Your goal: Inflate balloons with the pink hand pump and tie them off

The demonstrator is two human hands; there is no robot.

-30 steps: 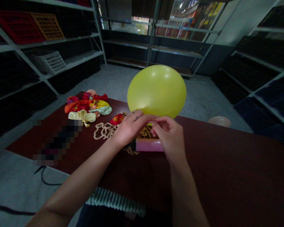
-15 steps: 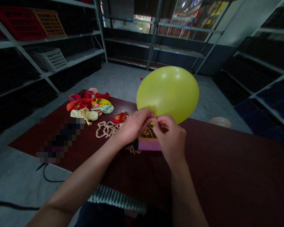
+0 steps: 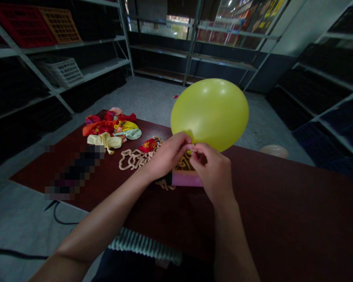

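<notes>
An inflated yellow balloon [image 3: 210,111] floats above the dark red table [image 3: 282,219], held at its neck by both my hands. My left hand [image 3: 167,154] pinches the neck from the left, fingers closed. My right hand [image 3: 213,174] pinches it from the right, fingertips touching the left hand's. Under my hands lies a pink cylinder with a black end [image 3: 184,179], partly hidden. A loose beige chain of loops [image 3: 132,159] lies just left of my left hand.
A heap of uninflated balloons [image 3: 111,129] in red, orange, yellow and green sits at the table's far left. A pale round object [image 3: 273,150] lies on the floor beyond the table. Metal shelves with crates [image 3: 59,70] line both sides.
The balloon has shifted from centre to the right and slightly up. Both hands stay pinched on its neck, working close together.
</notes>
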